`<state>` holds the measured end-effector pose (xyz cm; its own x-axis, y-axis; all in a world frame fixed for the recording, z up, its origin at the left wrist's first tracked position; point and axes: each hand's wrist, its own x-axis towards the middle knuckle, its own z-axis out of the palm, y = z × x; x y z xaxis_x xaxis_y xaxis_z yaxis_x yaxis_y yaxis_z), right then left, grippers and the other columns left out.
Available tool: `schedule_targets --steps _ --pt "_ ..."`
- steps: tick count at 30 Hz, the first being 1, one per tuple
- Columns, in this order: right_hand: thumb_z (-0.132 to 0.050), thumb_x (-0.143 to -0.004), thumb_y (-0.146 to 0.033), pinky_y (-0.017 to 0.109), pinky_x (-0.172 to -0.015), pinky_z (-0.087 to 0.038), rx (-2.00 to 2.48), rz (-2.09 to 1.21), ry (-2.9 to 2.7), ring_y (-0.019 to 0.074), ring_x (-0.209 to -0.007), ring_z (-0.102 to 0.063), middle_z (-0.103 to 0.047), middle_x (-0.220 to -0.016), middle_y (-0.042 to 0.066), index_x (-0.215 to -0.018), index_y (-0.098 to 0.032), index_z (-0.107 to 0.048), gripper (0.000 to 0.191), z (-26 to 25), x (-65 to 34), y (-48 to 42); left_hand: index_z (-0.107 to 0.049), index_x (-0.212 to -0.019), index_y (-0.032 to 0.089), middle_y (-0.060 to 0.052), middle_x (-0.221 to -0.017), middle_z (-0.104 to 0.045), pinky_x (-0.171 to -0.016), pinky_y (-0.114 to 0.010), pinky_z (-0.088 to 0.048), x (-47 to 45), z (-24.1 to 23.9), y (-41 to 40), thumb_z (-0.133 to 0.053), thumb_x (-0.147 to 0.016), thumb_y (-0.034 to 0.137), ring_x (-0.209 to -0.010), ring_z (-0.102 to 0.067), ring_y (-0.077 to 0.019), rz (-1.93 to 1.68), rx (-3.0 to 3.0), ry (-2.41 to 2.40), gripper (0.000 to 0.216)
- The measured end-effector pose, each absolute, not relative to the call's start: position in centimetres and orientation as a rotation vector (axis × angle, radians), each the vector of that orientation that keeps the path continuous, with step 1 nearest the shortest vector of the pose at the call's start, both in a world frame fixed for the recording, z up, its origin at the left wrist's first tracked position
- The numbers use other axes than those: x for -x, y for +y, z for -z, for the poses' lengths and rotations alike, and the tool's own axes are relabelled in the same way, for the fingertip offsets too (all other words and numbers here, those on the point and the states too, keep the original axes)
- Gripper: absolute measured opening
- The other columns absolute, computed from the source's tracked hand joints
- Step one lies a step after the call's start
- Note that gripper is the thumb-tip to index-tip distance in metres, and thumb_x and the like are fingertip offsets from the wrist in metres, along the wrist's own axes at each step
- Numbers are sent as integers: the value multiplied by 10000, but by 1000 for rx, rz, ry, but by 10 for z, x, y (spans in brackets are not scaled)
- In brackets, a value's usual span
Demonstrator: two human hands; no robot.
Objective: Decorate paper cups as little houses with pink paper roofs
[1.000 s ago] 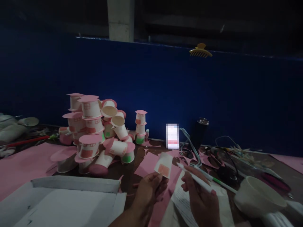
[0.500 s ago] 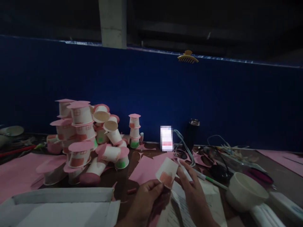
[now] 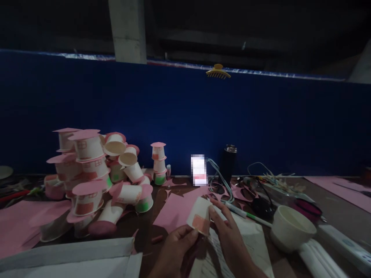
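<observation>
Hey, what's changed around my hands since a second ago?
The paper cup has moved right, and your right hand, white pen apparently still in it, is now at the cup's side. Your left hand still holds the cup; the stacked cups stayed put.

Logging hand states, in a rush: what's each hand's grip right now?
Left hand: closed, holding a paper cup near its lower end.
Right hand: partly curled at the cup's side; whether it grips the white object by its fingers cannot be told.
</observation>
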<state>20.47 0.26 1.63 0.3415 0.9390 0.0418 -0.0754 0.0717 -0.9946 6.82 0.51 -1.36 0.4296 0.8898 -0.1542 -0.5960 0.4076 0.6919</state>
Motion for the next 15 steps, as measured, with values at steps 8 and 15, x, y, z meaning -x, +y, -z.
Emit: schedule_targets --steps 8,15 --pt "-598 -789 -529 268 -703 -535 1310 -824 -1083 206 -890 -675 -629 -1211 54 -1147 -243 -572 459 -4 -198 1 -707 -965 108 -131 -970 -726 -927 -350 -449 -72 10 6 -787 -662 243 -973 -660 -264 -1054 -443 415 341" --pt "-583 -819 -499 244 -637 -549 1350 -702 -1143 197 -880 -675 -641 -1182 54 -1180 -257 -575 435 -3 -196 1 -644 -1153 168 -111 -1092 -701 -992 -415 -430 -61 3 8 -618 -806 432 -1117 -599 -283 -985 -255 273 437"
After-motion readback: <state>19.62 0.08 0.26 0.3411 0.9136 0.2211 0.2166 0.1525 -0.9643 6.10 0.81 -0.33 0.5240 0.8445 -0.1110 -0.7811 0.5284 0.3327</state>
